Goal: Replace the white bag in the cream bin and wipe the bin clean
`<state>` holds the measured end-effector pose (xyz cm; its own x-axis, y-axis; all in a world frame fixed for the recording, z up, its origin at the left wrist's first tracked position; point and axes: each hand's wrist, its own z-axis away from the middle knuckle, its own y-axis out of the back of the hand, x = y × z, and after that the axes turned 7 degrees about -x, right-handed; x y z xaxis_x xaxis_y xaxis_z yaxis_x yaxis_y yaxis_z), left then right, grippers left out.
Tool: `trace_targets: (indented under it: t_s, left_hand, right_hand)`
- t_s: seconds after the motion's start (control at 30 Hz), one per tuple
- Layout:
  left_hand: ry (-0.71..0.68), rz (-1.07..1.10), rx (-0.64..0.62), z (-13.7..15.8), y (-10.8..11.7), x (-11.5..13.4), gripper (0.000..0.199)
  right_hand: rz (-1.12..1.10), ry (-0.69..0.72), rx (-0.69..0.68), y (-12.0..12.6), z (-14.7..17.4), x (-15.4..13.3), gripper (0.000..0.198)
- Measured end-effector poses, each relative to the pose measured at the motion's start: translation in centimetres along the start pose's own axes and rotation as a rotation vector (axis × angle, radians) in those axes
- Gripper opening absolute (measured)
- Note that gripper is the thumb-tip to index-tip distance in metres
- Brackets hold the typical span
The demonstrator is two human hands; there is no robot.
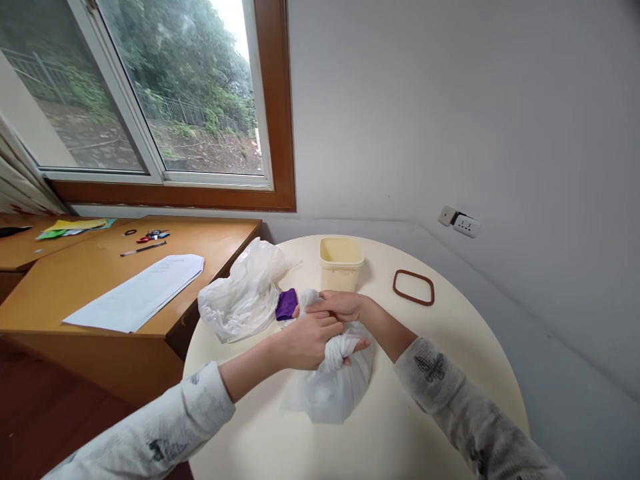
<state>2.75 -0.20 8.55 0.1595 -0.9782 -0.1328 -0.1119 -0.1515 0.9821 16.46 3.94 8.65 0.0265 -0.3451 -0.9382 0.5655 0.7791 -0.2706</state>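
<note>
A white plastic bag rests on the round table in front of me, its neck twisted into a thick coil. My left hand grips the bag at this coil, with fingertips showing on the coil's right side. Crossing just beyond it, my right hand is closed on the bag's gathered end, which sticks out to the left. The hands overlap, so part of the fingers is hidden. Close to the gathered end lies a folded purple cloth-like piece. What is inside the bag cannot be made out.
A cream plastic bin stands right behind my hands. Another crumpled white plastic bag lies to the left. A brown rounded frame lies at the right on the round table. A wooden desk holds papers, a pen and small items.
</note>
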Motion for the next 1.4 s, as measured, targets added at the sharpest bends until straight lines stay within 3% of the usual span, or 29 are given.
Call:
trace_targets:
  t_s: [0.17, 0.3, 0.5, 0.7, 0.9, 1.0, 1.13, 1.23, 1.4]
  left_hand:
    - [0.178, 0.247, 0.179, 0.2, 0.1, 0.9, 0.041]
    - [0.315, 0.278, 0.375, 0.9, -0.9, 1.2, 0.044]
    - [0.535, 0.44, 0.56, 1.2, -3.7, 0.6, 0.046]
    - [0.717, 0.689, 0.74, 0.1, -5.5, 0.5, 0.039]
    - [0.767, 0.715, 0.758, -0.3, -6.2, -0.3, 0.035]
    - [0.79, 0.738, 0.737, -0.2, -6.1, -0.5, 0.037]
    - [0.753, 0.832, 0.66, -0.1, -5.5, -0.3, 0.037]
    - [0.678, 0.934, 0.612, -0.4, -4.8, -0.1, 0.038]
    - [0.616, 1.059, 0.648, -1.4, -3.9, 0.5, 0.034]
  right_hand:
    - [-0.127, 0.135, 0.311, 0.1, 0.8, 1.3, 0.029]
    - [-0.237, 0.236, 0.544, 0.8, 1.6, 2.9, 0.04]
    - [-0.318, 0.482, 0.598, 0.8, 3.0, 3.9, 0.032]
    - [-0.092, 0.634, 0.535, 0.6, 4.6, 3.7, 0.026]
    - [0.421, 0.563, 0.565, -0.3, 6.6, 1.9, 0.02]
    - [0.547, 0.538, 0.574, -1.2, 7.1, 0.8, 0.018]
    - [0.499, 0.595, 0.59, -1.8, 6.8, 0.3, 0.019]
    - [0.422, 0.643, 0.675, -2.0, 5.7, 0.3, 0.018]
    - [0.289, 0.659, 0.788, -2.5, 3.8, 0.4, 0.019]
